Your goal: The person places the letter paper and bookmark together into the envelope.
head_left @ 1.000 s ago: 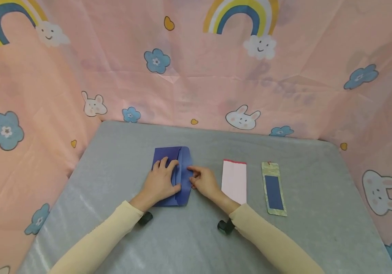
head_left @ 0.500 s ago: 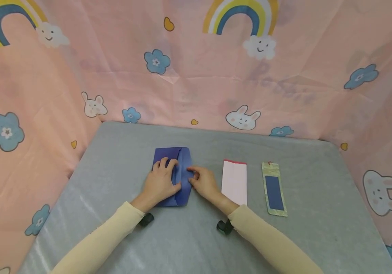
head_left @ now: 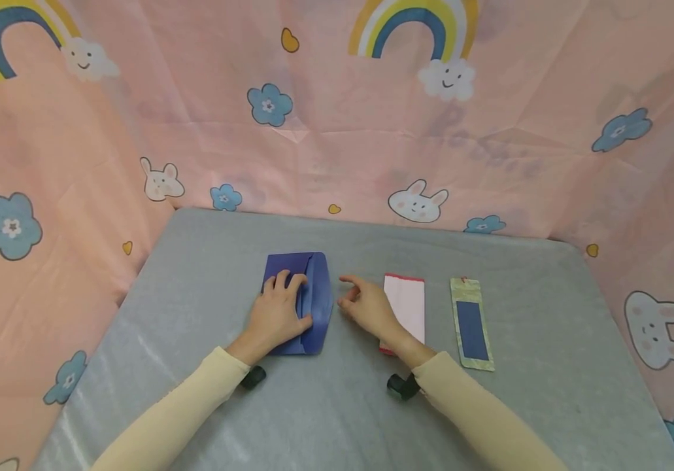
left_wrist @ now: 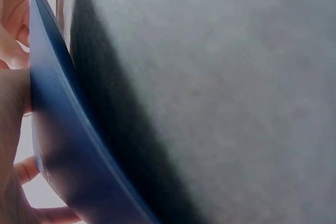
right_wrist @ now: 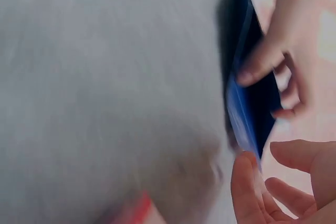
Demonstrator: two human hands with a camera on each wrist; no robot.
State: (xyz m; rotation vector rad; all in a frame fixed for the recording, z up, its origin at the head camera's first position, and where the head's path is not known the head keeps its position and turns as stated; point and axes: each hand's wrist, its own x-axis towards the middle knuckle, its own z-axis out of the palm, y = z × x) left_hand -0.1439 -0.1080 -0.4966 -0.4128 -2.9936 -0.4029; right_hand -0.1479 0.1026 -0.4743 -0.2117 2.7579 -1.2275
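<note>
A dark blue envelope (head_left: 320, 307) lies on the grey cloth with its flap unfolded toward the right. My left hand (head_left: 278, 311) rests on the envelope's body, fingers spread and thumb lying near the flap's fold. In the left wrist view, the envelope (left_wrist: 68, 114) shows edge-on under that hand. Just right of the flap is my right hand (head_left: 369, 307), apart from it, with index finger and thumb separated and nothing between them. The right wrist view shows the right hand's fingers (right_wrist: 247, 187) close to the envelope's edge. The hands hide parts of the envelope.
A pale pink paper piece (head_left: 405, 304) with red ends lies partly beneath the right forearm. Farther right lies a greenish strip (head_left: 472, 327) with a blue panel. The grey cloth-covered table (head_left: 337, 412) is bordered by a pink patterned curtain (head_left: 337, 144).
My right hand has let go of the envelope's flap and moved a little to the right. The left hand has stayed in place on the envelope.
</note>
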